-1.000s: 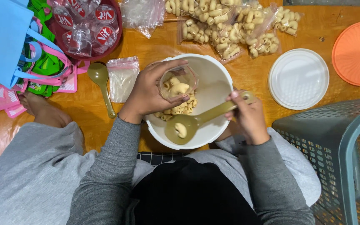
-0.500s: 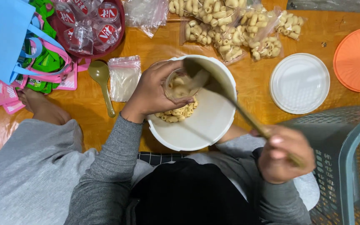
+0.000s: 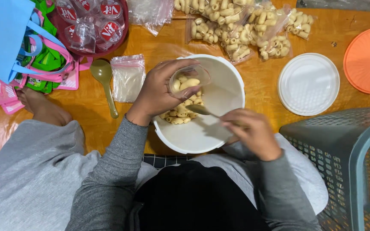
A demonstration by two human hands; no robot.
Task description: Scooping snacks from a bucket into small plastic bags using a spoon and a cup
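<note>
Spoon (image 3: 198,110): olive, long axis level, bowl end pointing left into your white bowl (image 3: 219,137); right hand (image 3: 251,130) grips its handle. Left hand (image 3: 159,92) holds a clear cup (image 3: 189,80) of pale snacks.

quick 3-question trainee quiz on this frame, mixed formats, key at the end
1. True or false: the left hand holds a small clear cup above the white bowl.
2. What does the right hand hold? A) a spoon B) the orange lid C) a bag
3. Fill in: a second, green spoon lies on the wooden surface beside a ____ zip bag.

Key: 1 true. 2 A; its tip sits among the snack pieces in the bowl. 3 clear.
</note>
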